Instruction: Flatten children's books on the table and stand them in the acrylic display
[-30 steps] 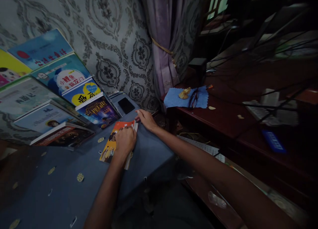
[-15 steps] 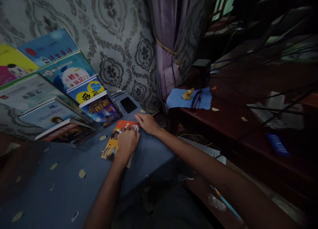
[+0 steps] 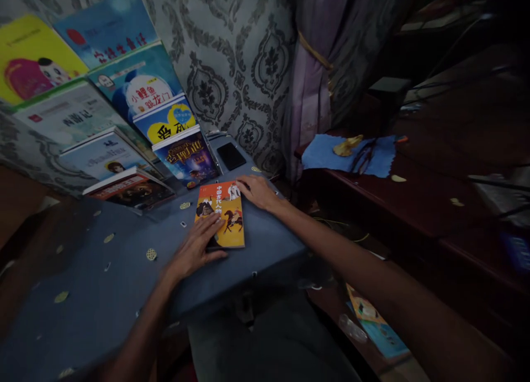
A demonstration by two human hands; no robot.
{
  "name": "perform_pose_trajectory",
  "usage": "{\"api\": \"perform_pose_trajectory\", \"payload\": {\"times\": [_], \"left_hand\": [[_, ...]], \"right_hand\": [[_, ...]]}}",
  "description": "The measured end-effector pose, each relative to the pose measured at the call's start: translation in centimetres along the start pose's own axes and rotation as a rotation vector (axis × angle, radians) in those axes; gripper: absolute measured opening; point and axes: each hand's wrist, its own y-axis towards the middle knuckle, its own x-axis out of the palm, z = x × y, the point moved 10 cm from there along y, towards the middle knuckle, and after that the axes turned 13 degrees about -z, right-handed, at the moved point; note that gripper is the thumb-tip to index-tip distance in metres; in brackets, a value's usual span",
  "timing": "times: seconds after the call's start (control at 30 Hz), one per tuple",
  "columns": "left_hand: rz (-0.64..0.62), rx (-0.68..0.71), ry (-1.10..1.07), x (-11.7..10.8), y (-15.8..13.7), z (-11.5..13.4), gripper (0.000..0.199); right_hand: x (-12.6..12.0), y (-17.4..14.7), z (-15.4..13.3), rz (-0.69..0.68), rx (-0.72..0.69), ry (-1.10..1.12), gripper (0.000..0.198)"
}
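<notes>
An orange-yellow paperback book (image 3: 231,235) with Chinese lettering and drawn figures lies closed and flat on the blue tablecloth (image 3: 124,293). My left hand (image 3: 196,244) rests on its lower left part, fingers stretched out and thumb apart. At the book's upper right corner is my right hand (image 3: 259,191), its fingers extended and the tips touching the edge. Behind the book a black phone (image 3: 231,156) lies on the cloth. Several picture books, among them a dark blue one (image 3: 188,160), stand tilted in tiers at the left.
Patterned wall covering (image 3: 240,56) and a tied purple curtain (image 3: 308,95) rise behind. A dark red table (image 3: 418,197) at the right holds a blue cloth (image 3: 321,154) with a pale yellowish scrap and dark cables. Below, a colourful booklet (image 3: 383,332) lies beside clear plastic (image 3: 351,329).
The paperback has turned to sit straighter before me. My left hand has slid to its lower left and opened flat, uncovering more cover. The view has shifted left and down.
</notes>
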Motion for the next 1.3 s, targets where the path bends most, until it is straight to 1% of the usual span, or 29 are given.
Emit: {"api": "perform_pose_trajectory", "payload": {"times": [0.13, 0.23, 0.4, 0.67, 0.9, 1.13, 1.3], "left_hand": [[0.078, 0.003, 0.058, 0.6, 0.9, 0.9, 0.067], [0.106, 0.000, 0.089, 0.8, 1.6, 1.7, 0.060], [0.146, 0.017, 0.131, 0.6, 1.6, 2.7, 0.052], [0.089, 0.019, 0.185, 0.3, 2.0, 3.4, 0.051], [0.036, -0.003, 0.149, 0.2, 2.1, 3.2, 0.050], [0.054, 0.008, 0.137, 0.0, 2.0, 3.3, 0.050], [0.061, 0.000, 0.165, 0.4, 1.9, 3.4, 0.052]], "right_hand": [[0.9, 0.3, 0.0, -0.040, -0.029, 0.001, 0.038], [1.6, 0.4, -0.2, -0.083, -0.081, -0.010, 0.044], [2.2, 0.4, -0.6, -0.137, -0.140, -0.041, 0.054], [2.3, 0.3, -0.8, -0.174, -0.130, -0.066, 0.060], [2.4, 0.2, -0.8, -0.168, -0.145, -0.075, 0.062], [2.3, -0.1, -0.9, -0.167, -0.139, -0.072, 0.063], [2.3, -0.9, -1.5, -0.160, -0.156, -0.073, 0.058]]}}
